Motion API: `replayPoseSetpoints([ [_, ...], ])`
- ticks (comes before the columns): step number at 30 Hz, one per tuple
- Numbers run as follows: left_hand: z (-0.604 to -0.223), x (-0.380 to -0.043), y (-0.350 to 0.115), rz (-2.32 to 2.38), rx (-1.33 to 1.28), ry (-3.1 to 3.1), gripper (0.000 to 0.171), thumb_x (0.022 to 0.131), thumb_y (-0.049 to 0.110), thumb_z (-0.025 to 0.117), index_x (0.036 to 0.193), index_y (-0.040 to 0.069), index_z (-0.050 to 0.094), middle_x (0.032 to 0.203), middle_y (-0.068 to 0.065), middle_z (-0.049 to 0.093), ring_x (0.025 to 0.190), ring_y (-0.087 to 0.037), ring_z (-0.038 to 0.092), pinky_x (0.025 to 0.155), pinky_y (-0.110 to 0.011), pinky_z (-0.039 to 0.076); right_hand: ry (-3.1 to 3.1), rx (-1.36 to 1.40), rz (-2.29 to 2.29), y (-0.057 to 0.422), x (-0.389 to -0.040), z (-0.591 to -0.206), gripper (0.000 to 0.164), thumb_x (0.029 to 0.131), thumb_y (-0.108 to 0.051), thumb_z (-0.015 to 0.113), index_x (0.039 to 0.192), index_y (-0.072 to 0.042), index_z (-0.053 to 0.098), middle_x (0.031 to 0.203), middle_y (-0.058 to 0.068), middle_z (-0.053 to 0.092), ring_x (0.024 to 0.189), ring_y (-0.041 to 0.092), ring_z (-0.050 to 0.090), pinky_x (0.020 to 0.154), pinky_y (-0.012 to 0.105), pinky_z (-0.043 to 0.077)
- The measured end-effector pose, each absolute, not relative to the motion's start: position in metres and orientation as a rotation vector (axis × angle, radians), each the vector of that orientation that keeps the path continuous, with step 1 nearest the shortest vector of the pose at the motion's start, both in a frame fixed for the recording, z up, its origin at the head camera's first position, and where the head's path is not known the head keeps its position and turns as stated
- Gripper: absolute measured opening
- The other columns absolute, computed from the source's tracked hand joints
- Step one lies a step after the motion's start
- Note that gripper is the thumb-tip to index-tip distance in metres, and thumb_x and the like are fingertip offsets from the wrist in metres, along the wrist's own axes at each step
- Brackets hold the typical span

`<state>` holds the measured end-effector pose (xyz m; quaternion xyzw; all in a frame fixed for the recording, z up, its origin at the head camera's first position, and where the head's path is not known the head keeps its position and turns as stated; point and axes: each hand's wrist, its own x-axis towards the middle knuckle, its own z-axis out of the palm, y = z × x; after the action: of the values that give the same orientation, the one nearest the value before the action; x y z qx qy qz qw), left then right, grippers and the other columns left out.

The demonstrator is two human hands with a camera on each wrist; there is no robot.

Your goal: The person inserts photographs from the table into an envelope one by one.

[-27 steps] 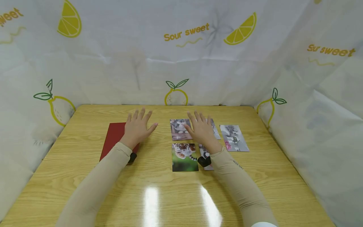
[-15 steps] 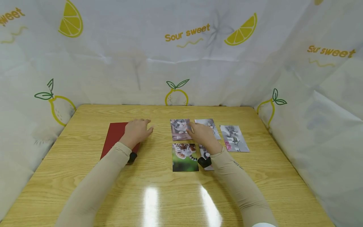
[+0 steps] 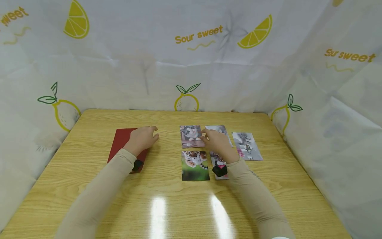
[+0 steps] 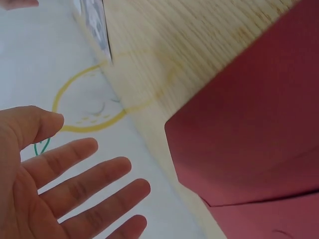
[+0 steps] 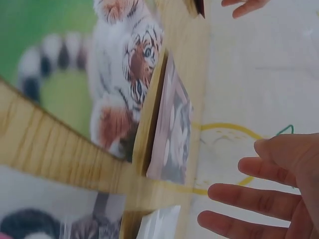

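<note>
My left hand [image 3: 141,139] hovers over a red envelope [image 3: 120,141], its fingers loosely bent and holding nothing. In the left wrist view the flap line of the envelope [image 4: 249,134] shows beside the relaxed fingers [image 4: 84,191]. My right hand [image 3: 219,143] hangs over the photo cards, thumb and fingertips near the right edge of a kitten card [image 3: 191,136]. Below that lies a tiger cub card [image 3: 195,167]. Beneath my right wrist, another cat card [image 3: 215,159] is partly hidden. The right wrist view shows the right fingers [image 5: 249,199] apart, with nothing between them.
A greyish card [image 3: 221,128] lies behind my right hand, partly covered by it. Further right is a card with a pink flower and a bird [image 3: 247,146]. The wooden table [image 3: 167,199] ends at a white curtain [image 3: 131,73] with lemon prints.
Both hands had fingers spread straight out; the fingers have since bent downward. The right hand has shifted slightly right, uncovering more of the kitten card. The cards and envelope lie as before.
</note>
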<state>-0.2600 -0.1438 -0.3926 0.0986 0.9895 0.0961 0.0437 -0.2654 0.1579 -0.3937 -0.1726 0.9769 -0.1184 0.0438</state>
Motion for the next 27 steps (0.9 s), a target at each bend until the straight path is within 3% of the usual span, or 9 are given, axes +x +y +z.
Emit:
replayPoseSetpoints([
  [6,-0.389,-0.260,-0.157,0.285,0.385,2.985,0.043,0.098,0.033,0.054,0.135,0.010,0.056,0.116,-0.013,0.069,0.070,-0.017,0.063,0.044,-0.027,0.041,3.031,-0.540,-0.396,0.181,-0.266,-0.390,0.038,0.101,-0.030,0.051,0.133,-0.011,0.057,0.113,0.010,0.070,0.049,0.013,0.052,0.040,0.025,0.031],
  [8,-0.387,-0.260,-0.163,0.286,0.410,2.972,0.043,0.098,0.032,0.054,0.135,0.009,0.056,0.112,-0.012,0.070,0.077,-0.018,0.065,0.048,-0.029,0.045,3.042,-0.532,-0.426,0.191,-0.266,-0.391,0.037,0.101,-0.029,0.051,0.133,-0.011,0.057,0.113,0.011,0.070,0.051,0.013,0.054,0.041,0.024,0.034],
  [13,-0.383,-0.258,-0.181,0.330,0.446,2.953,0.043,0.099,0.029,0.052,0.135,0.008,0.055,0.119,-0.013,0.067,0.100,-0.028,0.066,0.070,-0.043,0.055,3.062,-0.486,-0.498,0.222,-0.266,-0.390,0.037,0.102,-0.030,0.048,0.133,-0.012,0.057,0.116,0.015,0.068,0.086,0.025,0.069,0.064,0.037,0.055],
  [16,-0.382,-0.258,-0.194,0.367,0.465,2.949,0.043,0.099,0.028,0.052,0.136,0.007,0.055,0.134,-0.017,0.059,0.115,-0.035,0.060,0.086,-0.052,0.052,3.084,-0.446,-0.533,0.243,-0.266,-0.390,0.038,0.103,-0.030,0.047,0.133,-0.009,0.057,0.118,0.017,0.067,0.101,0.033,0.067,0.079,0.048,0.055],
  [20,-0.380,-0.258,-0.212,0.415,0.465,2.939,0.043,0.098,0.027,0.052,0.135,0.005,0.055,0.136,-0.020,0.056,0.121,-0.040,0.055,0.096,-0.056,0.047,3.054,-0.366,-0.712,0.272,-0.267,-0.393,0.038,0.103,-0.025,0.047,0.133,-0.003,0.054,0.119,0.023,0.064,0.104,0.039,0.063,0.080,0.051,0.054],
  [27,-0.378,-0.255,-0.246,0.490,0.444,2.910,0.044,0.099,0.025,0.050,0.135,0.000,0.053,0.134,-0.025,0.055,0.123,-0.044,0.051,0.099,-0.060,0.042,2.953,-0.272,-1.077,0.318,-0.269,-0.397,0.045,0.102,-0.029,0.049,0.137,-0.001,0.049,0.123,0.029,0.057,0.110,0.046,0.057,0.088,0.056,0.049],
])
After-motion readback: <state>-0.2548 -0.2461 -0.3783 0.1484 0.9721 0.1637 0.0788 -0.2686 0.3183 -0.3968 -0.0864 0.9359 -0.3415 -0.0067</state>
